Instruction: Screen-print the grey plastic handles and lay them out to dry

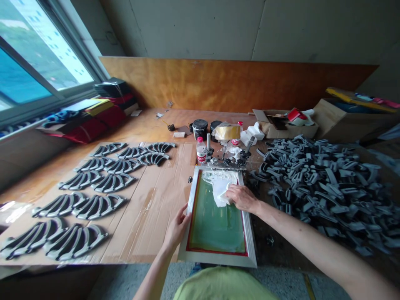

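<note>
on the bench (134, 129), silk-screen frame (215, 221) pointing lengthwise away, left fingers (183, 221) round its edge, right fingers (233, 193) pressing white cloth (217, 189)

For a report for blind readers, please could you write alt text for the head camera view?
A person's left hand holds a silkscreen frame on a bench while the right hand rests on white paste on its green mesh. Rows of black curved parts lie on cardboard to the left, and grey parts lie heaped to the right.

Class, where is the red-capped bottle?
In the head view, the red-capped bottle stands beyond the far left corner of the screen frame, near a black tin.
</note>
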The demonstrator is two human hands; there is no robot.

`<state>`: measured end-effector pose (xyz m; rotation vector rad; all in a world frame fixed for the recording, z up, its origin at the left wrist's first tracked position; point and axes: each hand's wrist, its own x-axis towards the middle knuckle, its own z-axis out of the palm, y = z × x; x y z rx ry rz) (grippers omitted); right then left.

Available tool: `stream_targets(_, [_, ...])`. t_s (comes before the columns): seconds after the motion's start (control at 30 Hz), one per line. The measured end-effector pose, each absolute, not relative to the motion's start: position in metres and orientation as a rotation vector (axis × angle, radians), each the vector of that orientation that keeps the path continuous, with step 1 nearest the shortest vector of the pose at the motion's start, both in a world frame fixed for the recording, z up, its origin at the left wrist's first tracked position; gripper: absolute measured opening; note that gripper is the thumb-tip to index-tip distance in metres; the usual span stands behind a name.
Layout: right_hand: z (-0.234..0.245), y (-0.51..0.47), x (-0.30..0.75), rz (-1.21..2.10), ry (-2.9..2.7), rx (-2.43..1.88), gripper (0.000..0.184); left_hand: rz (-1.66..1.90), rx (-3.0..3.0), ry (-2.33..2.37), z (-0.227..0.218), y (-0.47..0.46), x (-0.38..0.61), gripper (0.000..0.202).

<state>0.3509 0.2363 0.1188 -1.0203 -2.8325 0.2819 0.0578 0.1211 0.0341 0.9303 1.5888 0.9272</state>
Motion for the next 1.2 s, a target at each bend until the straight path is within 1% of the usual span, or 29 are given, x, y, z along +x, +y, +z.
stream_targets(0.13, [0.132, 0.245, 0.360, 0.333, -2.923, -0.908, 0.023, 0.961, 0.931, 1.570, 0.031, 0.122, 0.059, 0.080])
stream_targets(0.2, [0.134, 0.251, 0.354, 0.346, -2.916, -0.940, 0.021, 0.967, 0.937, 1.562, 0.029, 0.122, 0.058, 0.081])
stream_targets(0.3, [0.122, 0.248, 0.343, 0.220, -2.786, -1.064, 0.021, 0.973, 0.936, 1.549, 0.029, 0.122, 0.058, 0.082])
stream_targets(0.4, [0.105, 0.229, 0.347, 0.145, -2.710, -1.040, 0.027, 0.990, 0.909, 1.541, 0.034, 0.122, 0.060, 0.086])
stream_targets(0.5, [0.104, 0.220, 0.357, 0.227, -2.744, -0.965, 0.027, 1.006, 0.870, 1.532, 0.040, 0.122, 0.062, 0.086])
stream_targets(0.6, [0.120, 0.241, 0.353, 0.295, -2.689, -1.052, 0.022, 0.995, 0.862, 1.509, 0.049, 0.121, 0.062, 0.085])
stream_targets(0.63, [0.126, 0.253, 0.347, 0.302, -2.651, -1.113, 0.027, 0.988, 0.865, 1.502, 0.054, 0.121, 0.062, 0.085])
stream_targets(0.73, [0.142, 0.292, 0.329, 0.288, -2.596, -1.292, 0.064, 0.969, 0.870, 1.479, 0.078, 0.120, 0.058, 0.084])
stream_targets(0.77, [0.147, 0.303, 0.327, 0.262, -2.591, -1.329, 0.073, 0.966, 0.858, 1.460, 0.090, 0.120, 0.057, 0.083])
stream_targets(0.8, [0.151, 0.312, 0.328, 0.219, -2.567, -1.358, 0.078, 0.965, 0.841, 1.441, 0.102, 0.120, 0.056, 0.081])
stream_targets(0.83, [0.155, 0.319, 0.334, 0.164, -2.514, -1.381, 0.079, 0.975, 0.823, 1.432, 0.115, 0.122, 0.054, 0.076])
stream_targets(0.87, [0.158, 0.323, 0.343, 0.104, -2.429, -1.406, 0.076, 0.991, 0.812, 1.434, 0.128, 0.125, 0.053, 0.070])
stream_targets(0.93, [0.157, 0.323, 0.369, 0.016, -2.182, -1.499, 0.058, 1.040, 0.831, 1.451, 0.153, 0.137, 0.053, 0.061])
stream_targets(1.0, [0.146, 0.312, 0.395, 0.050, -1.960, -1.661, 0.036, 1.180, 0.874, 1.412, 0.174, 0.155, 0.057, 0.061])
stream_targets(1.03, [0.136, 0.302, 0.405, 0.114, -1.916, -1.732, 0.030, 1.276, 0.899, 1.351, 0.183, 0.165, 0.060, 0.060])
stream_targets(1.13, [0.097, 0.265, 0.412, 0.357, -2.066, -1.760, 0.024, 1.486, 0.957, 1.163, 0.209, 0.200, 0.070, 0.055])
stream_targets(1.2, [0.074, 0.243, 0.401, 0.401, -2.206, -1.662, 0.032, 1.479, 0.991, 1.123, 0.222, 0.217, 0.075, 0.052])
